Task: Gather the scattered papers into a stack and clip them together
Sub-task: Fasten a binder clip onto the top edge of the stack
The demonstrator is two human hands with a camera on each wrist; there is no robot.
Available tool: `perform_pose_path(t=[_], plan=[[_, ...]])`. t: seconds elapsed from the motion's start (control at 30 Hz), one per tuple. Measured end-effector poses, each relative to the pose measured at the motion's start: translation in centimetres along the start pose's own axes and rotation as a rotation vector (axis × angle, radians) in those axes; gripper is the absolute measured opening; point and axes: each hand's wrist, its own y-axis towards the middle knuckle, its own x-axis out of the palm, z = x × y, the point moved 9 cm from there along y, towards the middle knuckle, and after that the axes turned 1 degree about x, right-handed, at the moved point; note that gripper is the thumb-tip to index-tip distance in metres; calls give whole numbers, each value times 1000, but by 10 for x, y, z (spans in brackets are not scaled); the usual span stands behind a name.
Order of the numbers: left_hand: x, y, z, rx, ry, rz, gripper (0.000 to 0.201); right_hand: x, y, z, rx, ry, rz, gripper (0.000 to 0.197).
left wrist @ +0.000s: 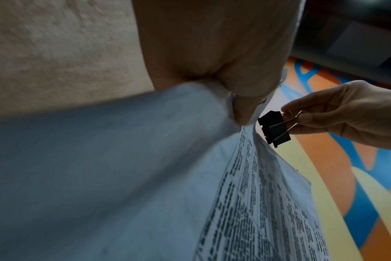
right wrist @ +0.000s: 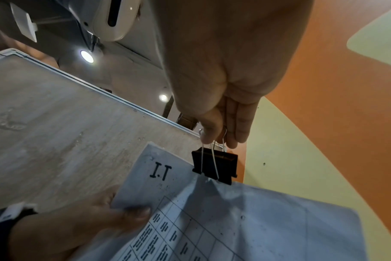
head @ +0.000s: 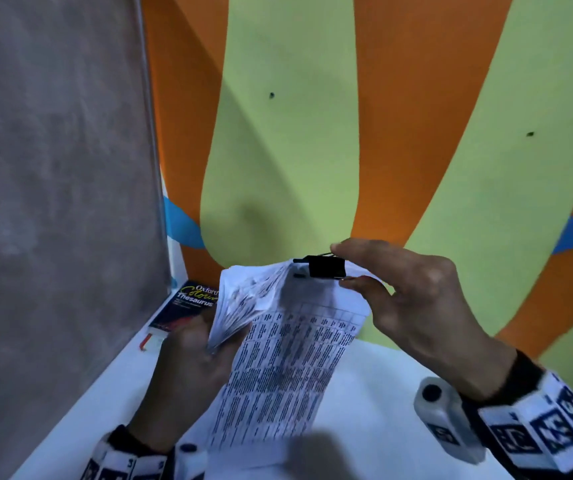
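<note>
A stack of printed papers [head: 288, 362] with table text is held up off the white table [head: 375, 396]. My left hand [head: 191, 362] grips the stack at its left edge, thumb on top [right wrist: 132, 215]. My right hand [head: 413, 299] pinches the wire handles of a black binder clip [head: 326, 266] between thumb and fingers. The clip [right wrist: 214, 165] sits at the stack's top edge [left wrist: 273, 128]; whether its jaws bite the sheets I cannot tell. The top sheet [right wrist: 234, 217] is marked "I.T" near that corner.
An Oxford thesaurus [head: 188, 306] lies on the table at the back left, against a grey board [head: 60, 202]. An orange, green and blue painted wall [head: 312, 133] rises right behind the table. A white wrist device [head: 447, 420] sits on my right arm.
</note>
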Motion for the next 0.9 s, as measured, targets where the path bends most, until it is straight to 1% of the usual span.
perform_pose_path(t=[0.1, 0.13, 0.2, 0.23, 0.3, 0.37, 0.4, 0.47, 0.57, 0.67, 0.8, 0.9], plan=[[10, 0, 13, 22, -43, -31, 34, -9, -5, 1, 3, -32, -22, 40], [12, 0, 20, 39, -33, -43, 27, -12, -7, 2, 5, -32, -24, 39], [20, 0, 33, 63, 4, -100, 3, -17, -10, 6, 14, -32, -23, 40], [22, 0, 38, 80, 24, -108, 7, -19, -11, 7, 14, -35, -22, 41], [27, -1, 36, 102, -5, -143, 7, -25, -12, 9, 11, -41, -20, 42], [31, 0, 30, 95, -59, -187, 29, -30, -10, 11, 31, -33, -41, 42], [33, -1, 26, 86, -68, -207, 36, -30, -9, 12, 41, -23, -60, 40], [37, -1, 22, 90, -80, -224, 39, -32, -8, 15, 57, -5, -86, 32], [41, 2, 25, 104, -94, -237, 39, -41, -7, 26, 134, 47, -70, 21], [46, 4, 25, 117, -83, -259, 37, -45, -6, 32, 205, 81, -86, 20], [51, 6, 24, 147, -79, -271, 26, -40, -5, 31, 211, 90, -139, 21], [52, 10, 34, 186, -119, -270, 19, -34, -5, 32, 208, 94, -172, 22]])
